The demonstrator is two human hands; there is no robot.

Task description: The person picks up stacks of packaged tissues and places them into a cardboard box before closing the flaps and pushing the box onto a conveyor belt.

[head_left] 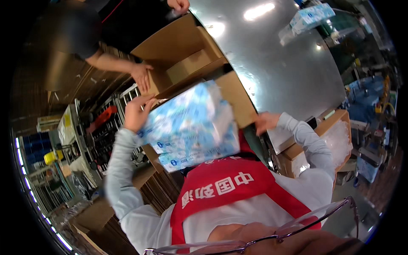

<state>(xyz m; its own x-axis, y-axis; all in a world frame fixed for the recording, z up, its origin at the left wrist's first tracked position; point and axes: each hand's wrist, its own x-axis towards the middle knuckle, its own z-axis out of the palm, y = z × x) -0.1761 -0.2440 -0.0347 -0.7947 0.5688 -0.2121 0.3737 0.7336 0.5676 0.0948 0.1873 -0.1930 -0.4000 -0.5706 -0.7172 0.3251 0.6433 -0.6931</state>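
A stack of blue-and-white soft tissue packs (187, 123) lies at the mouth of an open cardboard box, near my chest. Curled at the stack's left end is my left hand (135, 114), its fingers against the upper left corner; the side under the palm is hidden. At the right, my right hand (267, 123) is closed at the outer edge of a raised cardboard flap (238, 100). Its fingertips are partly blurred. Most of this box is covered by the packs.
Beyond stands another open cardboard box (180, 51), with a co-worker's hand (141, 77) on its side. A shiny metal table (280, 63) stretches to the right, a tissue pack (312, 18) at its far end. Flattened cardboard (159, 191) stands lower left; a box with clear plastic (335, 140) is right.
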